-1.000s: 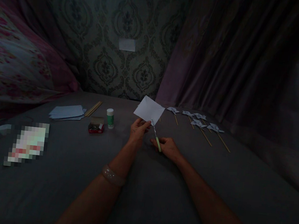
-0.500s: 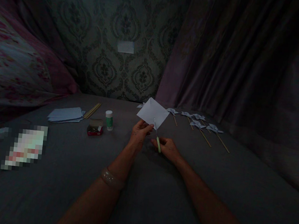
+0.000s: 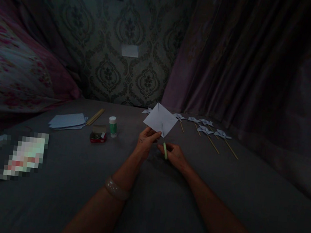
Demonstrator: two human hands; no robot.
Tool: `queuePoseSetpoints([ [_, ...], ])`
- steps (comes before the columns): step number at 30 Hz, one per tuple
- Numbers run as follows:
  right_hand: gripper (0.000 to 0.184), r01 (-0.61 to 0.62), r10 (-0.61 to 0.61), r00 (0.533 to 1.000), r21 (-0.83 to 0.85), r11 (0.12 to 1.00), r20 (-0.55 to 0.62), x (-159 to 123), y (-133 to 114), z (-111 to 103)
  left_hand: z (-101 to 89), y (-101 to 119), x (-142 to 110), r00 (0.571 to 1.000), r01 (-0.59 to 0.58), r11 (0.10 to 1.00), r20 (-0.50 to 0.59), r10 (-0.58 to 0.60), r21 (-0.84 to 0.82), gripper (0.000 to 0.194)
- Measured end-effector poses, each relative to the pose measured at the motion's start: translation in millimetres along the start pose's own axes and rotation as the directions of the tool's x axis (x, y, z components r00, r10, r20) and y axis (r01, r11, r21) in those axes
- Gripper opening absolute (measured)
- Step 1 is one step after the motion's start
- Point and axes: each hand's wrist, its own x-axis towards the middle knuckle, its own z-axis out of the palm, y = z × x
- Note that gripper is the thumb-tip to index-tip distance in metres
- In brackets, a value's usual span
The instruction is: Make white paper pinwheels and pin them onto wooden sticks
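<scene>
My left hand [image 3: 145,142] pinches the lower corner of a white square of paper [image 3: 159,119], held up on its point above the grey sheet. My right hand [image 3: 176,155] is closed on a pair of scissors with a pale green handle [image 3: 165,150]. The blades reach up into the paper's lower edge, just right of my left thumb. A clear bangle [image 3: 116,188] sits on my left wrist.
Several paper pinwheels on wooden sticks [image 3: 208,131] lie to the right by the curtain. To the left stand a glue bottle [image 3: 112,126], a small red box [image 3: 98,134], wooden sticks [image 3: 96,116] and a stack of white paper [image 3: 67,120]. A floral pillow [image 3: 12,75] fills the far left.
The paper has shifted slightly right and up, and the scissor blades have gone further into its lower edge. Both hands have stayed almost in place.
</scene>
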Motion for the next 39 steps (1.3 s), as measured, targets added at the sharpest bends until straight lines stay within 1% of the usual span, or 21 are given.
queuePoseSetpoints([
  [7,0.044,-0.030,0.030,0.999,-0.003,1.000,-0.021,-1.6,-6.3,0.3,-2.2,-1.9,1.3,1.000,-0.010,1.000,0.018,0.010,-0.020,0.028],
  [15,0.043,-0.019,0.020,0.999,0.036,0.999,-0.034,-1.8,-5.7,1.3,-2.0,1.0,1.0,1.000,0.020,0.999,0.008,-0.019,-0.033,0.035],
  [20,0.043,-0.025,0.027,0.998,0.023,0.999,-0.056,-0.9,-3.9,1.7,-2.7,0.6,1.0,0.999,0.029,0.998,0.032,-0.027,-0.053,0.036],
  [24,0.044,-0.034,0.034,0.998,0.012,0.999,-0.059,-0.4,-2.6,1.5,-2.9,0.7,1.7,0.998,0.043,0.994,0.042,-0.040,-0.096,0.034],
  [31,0.046,-0.066,0.067,0.997,0.019,0.998,-0.048,-1.5,-6.1,1.2,-0.9,7.8,0.7,0.993,0.119,0.978,0.038,-0.115,-0.172,0.032],
  [36,0.046,-0.076,0.077,0.996,0.033,0.997,-0.051,-1.4,-6.5,2.2,-0.1,9.4,0.2,0.992,0.130,0.971,0.034,-0.125,-0.203,0.026],
  [39,0.047,-0.090,0.090,0.996,0.002,0.996,-0.022,-0.4,-5.3,0.7,-1.4,6.9,1.6,0.992,0.122,0.973,-0.001,-0.125,-0.195,0.027],
])
